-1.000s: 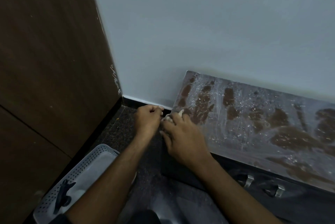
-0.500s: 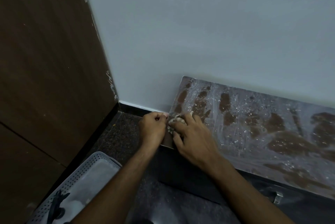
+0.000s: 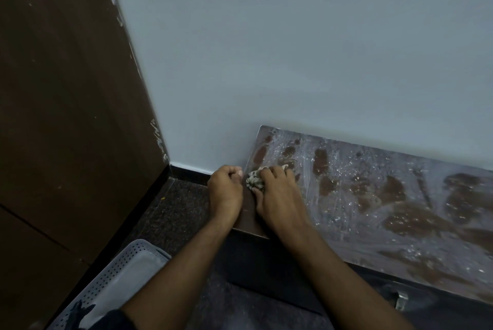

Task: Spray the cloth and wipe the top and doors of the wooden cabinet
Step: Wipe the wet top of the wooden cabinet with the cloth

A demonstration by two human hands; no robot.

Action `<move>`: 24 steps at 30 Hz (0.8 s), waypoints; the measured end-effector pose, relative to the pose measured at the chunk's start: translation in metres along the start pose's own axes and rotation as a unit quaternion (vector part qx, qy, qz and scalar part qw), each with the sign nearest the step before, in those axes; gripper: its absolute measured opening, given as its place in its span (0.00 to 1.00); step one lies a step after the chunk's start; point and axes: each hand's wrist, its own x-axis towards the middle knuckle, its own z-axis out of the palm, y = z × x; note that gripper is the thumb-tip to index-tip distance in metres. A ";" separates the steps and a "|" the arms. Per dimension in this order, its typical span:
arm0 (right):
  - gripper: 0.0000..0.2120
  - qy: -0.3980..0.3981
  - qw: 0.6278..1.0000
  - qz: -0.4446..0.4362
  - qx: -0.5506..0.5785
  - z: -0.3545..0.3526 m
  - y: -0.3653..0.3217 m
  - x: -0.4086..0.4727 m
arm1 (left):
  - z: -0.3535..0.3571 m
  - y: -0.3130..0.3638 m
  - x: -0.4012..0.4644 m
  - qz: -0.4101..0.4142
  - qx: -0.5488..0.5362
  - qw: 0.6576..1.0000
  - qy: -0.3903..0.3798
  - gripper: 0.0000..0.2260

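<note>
Two bare hands hold a bunched cloth at the left end of a low wooden cabinet's top.

Seen from above, the right hand [image 3: 277, 196] presses down on a small crumpled cloth [image 3: 254, 180], its fingers curled over it and the thumb beneath the near edge. The left hand [image 3: 226, 188] sits just beside it at the cabinet's left edge, fingers curled inward with the tips next to the cloth; whether it actually pinches the cloth cannot be told. The two hands are close together, almost touching. The cabinet top [image 3: 386, 196] runs off to the right against a pale wall [image 3: 293, 49] and is covered in whitish smears with darker brown patches showing through. A metal door handle [image 3: 401, 300] shows below its front edge. At lower left a perforated grey basket [image 3: 117, 276] stands on the dark speckled floor [image 3: 178, 209], beside a tall dark wooden panel [image 3: 66, 103].
</note>
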 end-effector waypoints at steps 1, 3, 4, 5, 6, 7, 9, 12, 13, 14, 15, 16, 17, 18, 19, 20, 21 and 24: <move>0.16 0.001 1.000 0.023 0.011 0.000 -0.002 0.006 | 0.000 -0.001 -0.001 0.000 0.005 1.000 -0.008 0.07; 0.17 -0.001 0.998 0.052 0.023 -0.001 -0.007 0.016 | -0.001 -0.005 -0.004 -0.001 0.029 0.999 -0.015 0.08; 0.18 -0.006 0.999 0.048 0.020 -0.001 -0.008 0.018 | -0.001 -0.007 -0.006 0.002 0.043 0.999 -0.010 0.09; 0.18 -0.013 0.999 0.034 0.014 -0.002 -0.008 0.016 | -0.001 -0.008 -0.007 0.008 0.057 0.998 -0.003 0.09; 0.18 -0.017 1.000 0.011 0.012 -0.003 -0.007 0.012 | 0.000 -0.008 -0.008 0.015 0.067 0.998 0.004 0.09; 0.18 -0.021 1.000 -0.016 0.014 -0.004 -0.003 0.005 | 0.001 -0.009 -0.009 0.023 0.075 0.997 0.008 0.09; 0.18 -0.034 0.998 -0.056 0.025 -0.007 0.005 -0.010 | 0.003 -0.009 -0.007 0.034 0.084 0.996 0.005 0.09; 0.18 -0.038 0.998 -0.048 0.036 -0.007 0.014 -0.001 | 0.005 -0.011 -0.003 0.023 0.082 0.996 0.001 0.09; 0.18 -0.033 0.998 -0.033 0.033 -0.005 0.012 0.009 | 0.005 -0.011 -0.003 0.022 0.081 0.996 0.002 0.09; 0.18 -0.029 0.999 -0.015 0.032 -0.004 0.008 0.021 | 0.005 -0.012 -0.003 0.024 0.082 0.996 0.000 0.09; 0.18 -0.027 0.999 0.002 0.036 -0.002 0.002 0.032 | 0.005 -0.012 -0.003 0.026 0.082 0.996 -0.004 0.09; 0.18 -0.029 0.999 0.012 0.039 -0.001 -0.005 0.040 | 0.005 -0.013 -0.004 0.028 0.079 0.996 -0.006 0.09; 0.17 -0.033 0.999 0.014 0.040 0.002 -0.011 0.044 | 0.005 -0.013 -0.004 0.030 0.074 0.997 -0.007 0.09; 0.17 -0.038 0.998 0.009 0.041 0.005 -0.015 0.044 | 0.004 -0.013 -0.005 0.032 0.069 0.997 -0.004 0.08; 0.16 -0.040 0.998 -0.002 0.042 0.008 -0.016 0.041 | 0.004 -0.013 -0.005 0.034 0.070 0.997 0.004 0.07; 0.16 -0.039 0.998 -0.019 0.045 0.009 -0.015 0.034 | 0.004 -0.014 -0.006 0.038 0.074 0.996 0.016 0.06; 0.16 -0.036 0.998 -0.036 0.048 0.009 -0.011 0.027 | 0.004 -0.014 -0.006 0.043 0.081 0.995 0.026 0.06; 0.16 -0.036 0.997 -0.047 0.054 0.006 0.005 0.024 | 0.005 -0.016 -0.004 0.052 0.096 0.994 0.031 0.07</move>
